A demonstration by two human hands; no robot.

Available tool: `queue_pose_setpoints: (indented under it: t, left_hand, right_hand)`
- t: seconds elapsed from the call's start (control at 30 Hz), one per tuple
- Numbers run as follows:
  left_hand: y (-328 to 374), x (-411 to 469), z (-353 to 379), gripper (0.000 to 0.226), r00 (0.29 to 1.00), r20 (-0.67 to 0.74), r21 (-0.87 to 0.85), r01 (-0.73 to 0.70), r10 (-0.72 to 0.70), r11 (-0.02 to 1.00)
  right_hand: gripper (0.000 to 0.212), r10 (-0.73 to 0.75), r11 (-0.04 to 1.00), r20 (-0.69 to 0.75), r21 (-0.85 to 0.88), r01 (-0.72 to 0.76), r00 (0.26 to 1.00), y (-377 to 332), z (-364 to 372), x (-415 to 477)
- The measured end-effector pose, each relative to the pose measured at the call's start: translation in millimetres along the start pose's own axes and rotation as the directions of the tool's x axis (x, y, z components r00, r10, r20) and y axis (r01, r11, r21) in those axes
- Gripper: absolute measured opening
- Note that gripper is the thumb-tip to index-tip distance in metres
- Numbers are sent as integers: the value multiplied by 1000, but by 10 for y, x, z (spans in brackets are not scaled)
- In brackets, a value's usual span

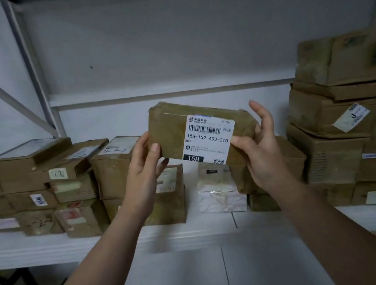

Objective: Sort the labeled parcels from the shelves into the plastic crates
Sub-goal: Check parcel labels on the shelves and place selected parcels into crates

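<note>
While left hand [145,166], right hand [264,156] fingers [238,141] pinch parcel [169,130], white shelf [31,249] bears stacked boxes [327,151].

Both hands up at the shelf [192,234]: left hand [144,167] and right hand [261,151] grip a brown parcel [169,130] by its ends, label [208,139] reading 15H-159-A03-210 facing out. Stacked boxes [334,127] behind.
</note>
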State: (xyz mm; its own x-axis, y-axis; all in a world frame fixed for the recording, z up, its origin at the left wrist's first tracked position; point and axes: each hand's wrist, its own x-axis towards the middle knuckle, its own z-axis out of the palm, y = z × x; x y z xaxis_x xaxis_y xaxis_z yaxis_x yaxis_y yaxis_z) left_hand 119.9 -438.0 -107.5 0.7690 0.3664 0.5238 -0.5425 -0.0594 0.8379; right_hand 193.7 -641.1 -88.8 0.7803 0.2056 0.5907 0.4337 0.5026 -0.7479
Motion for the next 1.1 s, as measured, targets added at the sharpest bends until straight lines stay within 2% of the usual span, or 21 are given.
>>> queue_pose_setpoints:
  t: [0.1, 0.17, 0.23, 0.3, 0.4, 0.5, 0.6, 0.77, 0.93, 1.03, 1.1]
  left_hand:
    - [4, -26, -180, 43, 1000, -19, 8, -14, 14, 1000]
    - [31, -64, -316, 42, 998, -38, 27, -40, 41, 999]
    - [74, -139, -476, 41, 992, -73, 80, -94, 100, 992]
    - [82, -205, -670, 46, 989, -57, 130, -126, 135, 983]
    - [101, -276, -936, 59, 989, 16, 159, -147, 146, 976]
    - [156, -348, -1112, 81, 984, 76, 214, -174, 162, 961]
    - [185, -386, -1292, 83, 981, 116, 247, -178, 154, 953]
    - [117, -455, -1511, 76, 959, 257, 521, -240, 118, 819]
    - [-31, -579, -1582, 83, 880, 471, 559, -348, 58, 752]
    - [-96, -617, -1535, 84, 893, 441, 594, -361, 85, 719]
    - [-106, -616, -1400, 84, 912, 391, 658, -373, 128, 654]
  right_hand:
    - [66, 1, 1000, -27, -17, -2, 1000, 28, 216, -44]
    - [55, 34, 998, -88, -55, -39, 995, 31, 352, -56]
    - [39, 115, 988, -152, -82, -129, 982, 10, 483, -41]
    - [32, 261, 949, -161, -136, -283, 952, 20, 590, -27]
    - [34, 430, 857, -150, -241, -455, 890, 101, 739, -61]
    - [35, 473, 825, -147, -273, -495, 869, 205, 931, -134]
    - [38, 511, 803, -167, -258, -538, 843, 285, 1069, -196]
    - [27, 458, 836, -271, -191, -514, 846, 426, 1158, -305]
    - [17, 471, 842, -296, -131, -524, 831, 483, 1097, -399]
    - [16, 424, 858, -423, -94, -505, 801, 548, 1137, -406]
    - [31, 377, 866, -525, -93, -491, 763, 572, 1198, -411]
